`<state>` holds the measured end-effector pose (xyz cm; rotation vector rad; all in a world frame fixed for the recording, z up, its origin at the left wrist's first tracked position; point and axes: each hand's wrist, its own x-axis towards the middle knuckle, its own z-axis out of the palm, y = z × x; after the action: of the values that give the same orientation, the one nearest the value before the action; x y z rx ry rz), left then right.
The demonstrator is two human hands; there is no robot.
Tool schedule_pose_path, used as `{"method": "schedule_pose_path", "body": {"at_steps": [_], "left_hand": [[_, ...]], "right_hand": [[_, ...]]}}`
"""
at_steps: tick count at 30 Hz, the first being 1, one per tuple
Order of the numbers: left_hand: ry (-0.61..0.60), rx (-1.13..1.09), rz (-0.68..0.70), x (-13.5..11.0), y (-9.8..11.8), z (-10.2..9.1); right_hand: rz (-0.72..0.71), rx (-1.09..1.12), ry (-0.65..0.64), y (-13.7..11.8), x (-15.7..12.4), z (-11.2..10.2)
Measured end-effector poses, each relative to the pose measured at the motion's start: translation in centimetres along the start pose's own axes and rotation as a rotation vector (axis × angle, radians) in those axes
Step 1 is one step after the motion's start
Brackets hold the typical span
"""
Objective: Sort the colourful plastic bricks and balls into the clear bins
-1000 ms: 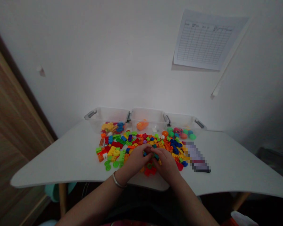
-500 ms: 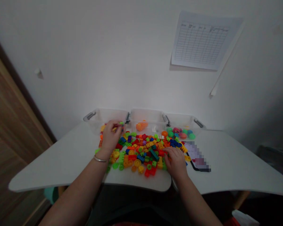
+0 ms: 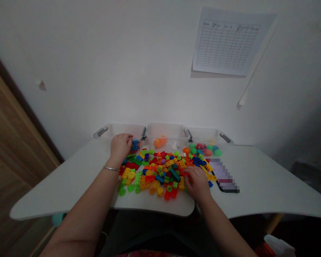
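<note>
My left hand (image 3: 120,147) is over the front of the left clear plastic bin (image 3: 125,127), fingers curved loosely over its rim, with nothing visible in them. Behind the bin's front wall, beside my fingertips, blue pieces (image 3: 135,145) show. My right hand (image 3: 197,181) rests at the right edge of a heap of toy building bricks (image 3: 156,171), thumb and fingers apart and nothing visibly held. Close to its fingertips lie a dark teal brick (image 3: 174,174) and a yellow brick (image 3: 181,183).
The middle bin (image 3: 167,128) holds an orange piece (image 3: 160,142). In the right bin (image 3: 204,132) are several green, pink and blue pieces. A phone (image 3: 224,176) lies right of the heap on the white table (image 3: 262,185). A printed sheet (image 3: 231,43) hangs on the wall.
My left hand has drawn back slightly to the left and up. The small green piece at its fingertips is no longer seen there. My right hand has barely moved.
</note>
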<state>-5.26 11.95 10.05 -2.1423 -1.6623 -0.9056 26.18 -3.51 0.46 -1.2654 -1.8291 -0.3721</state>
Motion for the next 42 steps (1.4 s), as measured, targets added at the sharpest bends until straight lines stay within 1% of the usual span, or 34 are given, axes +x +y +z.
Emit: {"method": "schedule_pose_path", "body": {"at_steps": [2,6,8,11,15,20,22,25,26,27,30,34,38,40,42], "left_hand": [[-0.07,0.05,0.022,-0.1,-0.2,0.2],[-0.086,0.125,0.106,-0.7,-0.6,0.6],[-0.103,0.156,0.126,-0.9,-0.8,0.8],[-0.136,0.161,0.122,-1.2,-1.2,1.2],[-0.146,0.144,0.124,-1.4,-1.5,1.5],[-0.168,0.143,0.089,-1.2,-1.2,1.0],[-0.195,0.131,0.044,-1.1,-0.5,0.5],[-0.224,0.073,-0.011,-1.8,1.4,-0.3],[-0.219,0.044,0.005,-2.4,2.3,-0.5],[-0.206,0.009,0.052,-3.1,3.2,-0.7],[-0.181,-0.125,0.161,-6.2,6.0,-1.0],[-0.254,-0.261,0.301,-10.5,9.0,-0.8],[-0.331,-0.294,0.374,-13.0,10.6,-0.7],[-0.334,-0.295,0.386,-13.7,11.1,-0.7],[-0.313,-0.285,0.38,-14.4,11.6,-0.7]], "right_hand": [[-0.002,0.021,-0.005,0.1,0.0,0.1],[0.006,0.036,0.008,0.2,-0.1,0.3],[0.014,0.037,0.013,0.3,-0.1,0.3],[0.033,0.039,0.017,0.3,-0.2,0.4],[0.052,0.046,0.016,0.3,-0.3,0.3],[0.059,0.038,0.017,0.2,-0.3,0.2],[0.049,0.042,0.009,0.1,-0.2,0.2],[0.042,0.044,-0.013,-0.1,-0.1,0.1],[0.042,0.042,-0.021,-0.1,-0.1,0.1],[0.042,0.039,-0.03,-0.1,-0.1,0.1],[0.032,0.035,-0.059,0.0,-0.1,0.0],[0.024,0.03,-0.086,0.0,0.0,-0.2],[0.028,0.021,-0.096,-0.3,0.0,-0.3],[0.031,0.013,-0.093,-0.5,0.0,-0.3],[0.037,0.005,-0.093,-0.5,0.0,-0.2]]}}
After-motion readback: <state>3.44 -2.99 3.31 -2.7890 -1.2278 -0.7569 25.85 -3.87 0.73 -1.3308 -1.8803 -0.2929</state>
